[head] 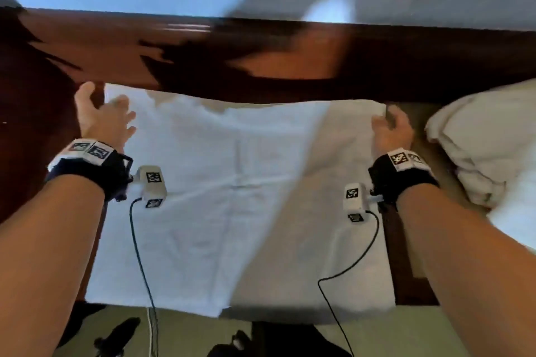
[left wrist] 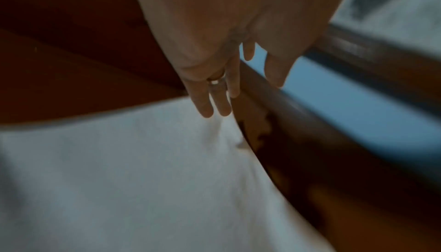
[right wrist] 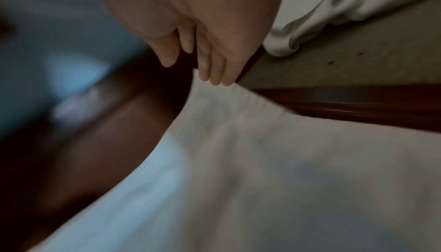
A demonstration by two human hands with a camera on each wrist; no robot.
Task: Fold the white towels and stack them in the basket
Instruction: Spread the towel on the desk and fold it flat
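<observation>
Motion-blurred throughout, dim wrist views, glare on dark wood [head: 185, 27]

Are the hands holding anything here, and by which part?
Nothing is gripped: the left hand and right hand hang open at the far corners of the spread white towel.
</observation>
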